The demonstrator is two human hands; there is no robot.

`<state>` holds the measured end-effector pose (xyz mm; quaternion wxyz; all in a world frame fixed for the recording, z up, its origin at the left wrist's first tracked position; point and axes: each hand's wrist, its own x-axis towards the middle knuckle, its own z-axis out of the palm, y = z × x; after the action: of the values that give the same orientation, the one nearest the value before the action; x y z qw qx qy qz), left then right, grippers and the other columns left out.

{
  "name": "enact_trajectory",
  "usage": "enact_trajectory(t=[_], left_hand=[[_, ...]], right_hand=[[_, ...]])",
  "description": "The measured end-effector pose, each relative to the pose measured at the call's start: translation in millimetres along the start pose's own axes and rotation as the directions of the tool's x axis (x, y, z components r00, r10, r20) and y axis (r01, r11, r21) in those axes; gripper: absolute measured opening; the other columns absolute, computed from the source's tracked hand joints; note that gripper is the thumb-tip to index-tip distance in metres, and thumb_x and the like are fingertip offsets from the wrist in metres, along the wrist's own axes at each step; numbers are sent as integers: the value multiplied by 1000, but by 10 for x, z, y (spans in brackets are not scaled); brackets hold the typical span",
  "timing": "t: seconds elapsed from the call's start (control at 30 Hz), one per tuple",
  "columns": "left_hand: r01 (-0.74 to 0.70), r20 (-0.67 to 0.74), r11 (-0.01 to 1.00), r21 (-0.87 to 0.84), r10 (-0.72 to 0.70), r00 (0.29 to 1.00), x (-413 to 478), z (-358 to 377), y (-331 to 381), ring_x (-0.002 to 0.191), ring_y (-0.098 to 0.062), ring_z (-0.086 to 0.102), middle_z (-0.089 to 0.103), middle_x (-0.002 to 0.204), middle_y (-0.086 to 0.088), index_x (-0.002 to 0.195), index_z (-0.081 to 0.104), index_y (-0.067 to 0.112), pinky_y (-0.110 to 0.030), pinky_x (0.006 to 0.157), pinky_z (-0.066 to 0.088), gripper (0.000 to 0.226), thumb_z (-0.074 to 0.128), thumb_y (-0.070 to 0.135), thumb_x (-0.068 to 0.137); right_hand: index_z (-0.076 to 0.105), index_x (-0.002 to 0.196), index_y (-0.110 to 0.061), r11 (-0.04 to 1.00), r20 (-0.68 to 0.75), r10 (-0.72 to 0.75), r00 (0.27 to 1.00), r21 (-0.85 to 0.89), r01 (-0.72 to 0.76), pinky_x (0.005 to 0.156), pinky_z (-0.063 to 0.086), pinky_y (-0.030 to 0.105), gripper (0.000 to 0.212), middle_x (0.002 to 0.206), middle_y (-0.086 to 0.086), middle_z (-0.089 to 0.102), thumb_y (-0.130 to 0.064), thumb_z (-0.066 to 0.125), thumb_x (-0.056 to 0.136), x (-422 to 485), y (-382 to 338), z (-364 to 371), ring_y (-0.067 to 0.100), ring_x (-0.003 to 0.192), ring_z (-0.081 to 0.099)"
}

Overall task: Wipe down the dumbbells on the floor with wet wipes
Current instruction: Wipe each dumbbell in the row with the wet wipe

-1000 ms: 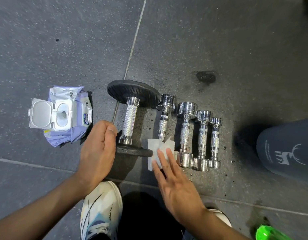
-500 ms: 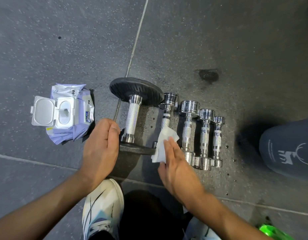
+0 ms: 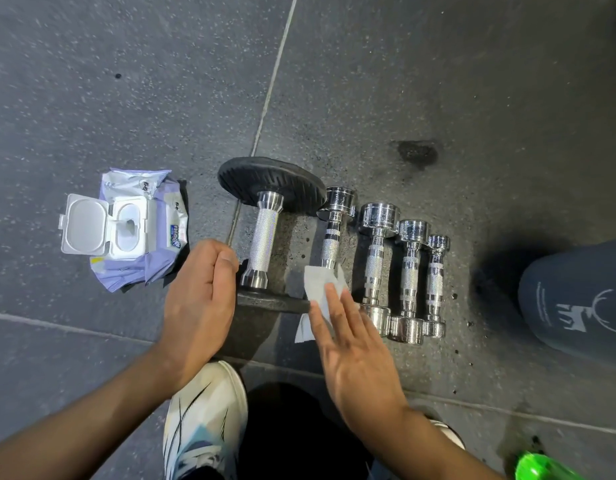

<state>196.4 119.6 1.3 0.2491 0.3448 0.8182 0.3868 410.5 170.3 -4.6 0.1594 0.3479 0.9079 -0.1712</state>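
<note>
Several dumbbells lie side by side on the dark rubber floor. The largest, a black-plated dumbbell, is at the left; beside it lies a slim chrome dumbbell, then three smaller chrome dumbbells. My right hand presses a white wet wipe with straight fingers onto the near end of the slim chrome dumbbell, hiding that end. My left hand rests against the near black plate with fingers together and lightly bent. An open pack of wet wipes lies at the left, lid flipped up.
My white patterned shoe stands just below the dumbbells. A grey-clad knee with a white deer logo is at the right edge. A bright green object shows at the bottom right corner. A dark stain marks the floor behind the dumbbells.
My right hand slid the wipe back and forth along the near part of the slim chrome dumbbell: up the handle, then back toward its near end. My left hand stayed on the black plate.
</note>
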Motion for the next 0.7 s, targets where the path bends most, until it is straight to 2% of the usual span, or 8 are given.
enact_trajectory(t=[0.1,0.2,0.3,0.37,0.47,0.53,0.6,0.7], left_hand=[[7,7,1000,-20,-7,1000,-8,-15,-15,83,-12,55,56,83,8,86,52,23,-36,74,39,23,35,25,101],[8,8,999,-42,-8,1000,-8,-29,-27,84,-15,55,55,82,7,86,52,22,-37,75,41,23,35,25,102],[17,6,1000,-19,-17,1000,-6,-17,-31,81,-15,55,55,82,7,86,52,21,-41,73,41,24,35,29,101],[16,4,1000,-7,-16,1000,-2,-3,-24,79,-14,55,55,81,8,86,52,22,-43,71,41,24,35,32,99],[12,-2,1000,0,-12,1000,0,4,-12,78,-13,55,55,81,9,85,53,22,-43,71,42,25,35,34,99],[14,-2,1000,-8,-14,1000,1,-2,-24,79,-13,56,56,81,8,85,53,22,-43,72,43,25,35,33,99],[22,2,999,-23,-22,1000,12,-12,-42,79,-15,56,56,81,6,86,54,21,-44,72,44,26,35,34,100],[27,-2,999,-28,-27,1000,31,-23,-61,78,-16,55,55,79,5,87,53,19,-48,72,44,26,36,33,100]], right_hand=[[61,136,-1,998,4,-57,998,-9,57,107,47,52,52,151,19,48,-15,46,88,150,111,100,38,141,44],[61,137,-8,992,-53,-122,991,-43,119,105,49,49,61,148,11,54,-23,78,80,318,220,127,29,137,50],[56,144,-16,986,-57,-156,986,-63,153,117,37,46,51,150,7,53,-38,51,98,450,329,62,25,143,44],[51,148,-19,984,23,-164,986,-65,165,120,33,46,56,156,7,46,-45,35,102,531,354,-28,25,149,33],[20,162,-21,969,134,-246,960,42,243,126,-2,37,60,169,4,0,-45,25,107,642,411,-182,20,156,-14],[10,163,-19,950,115,-309,944,90,299,121,-13,29,57,169,-1,-10,-37,23,110,664,445,-252,15,152,-26],[17,162,-15,949,71,-306,949,102,298,121,-6,27,52,169,1,1,-23,25,110,655,488,-221,15,154,-15],[61,139,-20,927,-32,-373,927,19,374,110,22,26,48,148,0,55,-16,53,92,574,459,-161,11,142,43]])
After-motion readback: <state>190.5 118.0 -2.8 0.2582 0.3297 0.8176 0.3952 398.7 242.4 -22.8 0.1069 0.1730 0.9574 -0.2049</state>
